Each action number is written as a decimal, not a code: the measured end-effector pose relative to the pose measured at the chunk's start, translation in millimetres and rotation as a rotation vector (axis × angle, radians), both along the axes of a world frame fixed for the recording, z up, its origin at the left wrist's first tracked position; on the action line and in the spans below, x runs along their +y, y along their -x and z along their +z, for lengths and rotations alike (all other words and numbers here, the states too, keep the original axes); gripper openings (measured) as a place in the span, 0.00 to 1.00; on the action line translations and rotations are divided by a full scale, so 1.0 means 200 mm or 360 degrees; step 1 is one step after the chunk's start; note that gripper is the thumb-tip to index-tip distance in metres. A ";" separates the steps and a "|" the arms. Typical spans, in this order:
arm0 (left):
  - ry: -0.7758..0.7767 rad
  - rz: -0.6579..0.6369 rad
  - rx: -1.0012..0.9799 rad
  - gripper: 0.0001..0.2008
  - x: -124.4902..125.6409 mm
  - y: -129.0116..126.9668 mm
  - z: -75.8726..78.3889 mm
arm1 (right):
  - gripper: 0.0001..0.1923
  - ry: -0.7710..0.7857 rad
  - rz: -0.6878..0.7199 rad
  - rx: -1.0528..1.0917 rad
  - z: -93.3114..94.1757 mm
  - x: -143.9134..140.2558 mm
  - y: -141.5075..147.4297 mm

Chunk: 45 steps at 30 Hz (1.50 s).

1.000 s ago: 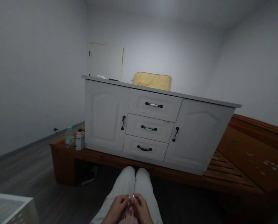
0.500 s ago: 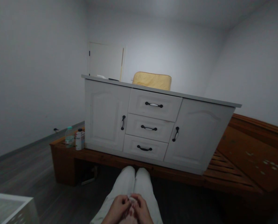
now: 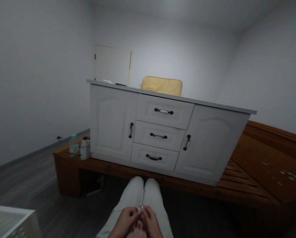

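Head view: left hand point(image 3: 124, 222) and right hand point(image 3: 151, 222) met over the lap in white trousers point(image 3: 140, 193), fingers curled narrow around a small, crinkly clear wrapper with red-and-white contents point(image 3: 139, 223); too blurred to identify. Ahead, a white wooden sideboard with black handles point(image 3: 160, 132) sat on a brown slatted wooden bed frame point(image 3: 249, 178). Two small plastic bottles point(image 3: 79, 147) stood at the frame's left corner.
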<state>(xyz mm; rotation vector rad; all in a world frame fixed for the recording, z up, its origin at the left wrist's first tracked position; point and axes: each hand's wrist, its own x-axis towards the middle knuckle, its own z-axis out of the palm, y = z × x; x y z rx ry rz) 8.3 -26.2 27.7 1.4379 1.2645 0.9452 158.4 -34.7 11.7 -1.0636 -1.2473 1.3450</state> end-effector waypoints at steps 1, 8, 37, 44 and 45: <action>0.0015 0.0020 0.0013 0.24 0.00 -0.01 0.00 | 0.29 -0.0032 -0.0022 -0.0032 0.00 0.00 0.00; -0.0006 -0.0008 -0.0053 0.28 0.00 0.01 0.00 | 0.24 -0.0068 0.0038 -0.0045 0.05 -0.02 0.00; 0.0076 -0.0070 -0.0114 0.28 0.00 0.00 0.02 | 0.28 -0.0010 -0.0098 -0.0088 -0.02 0.00 -0.02; 0.0020 -0.0023 -0.0069 0.28 -0.01 0.01 0.03 | 0.28 -0.0141 -0.0059 -0.0205 0.01 0.00 -0.01; 0.0028 -0.0050 -0.0073 0.28 0.00 0.01 0.03 | 0.28 -0.0108 -0.0025 -0.0177 0.01 0.00 -0.01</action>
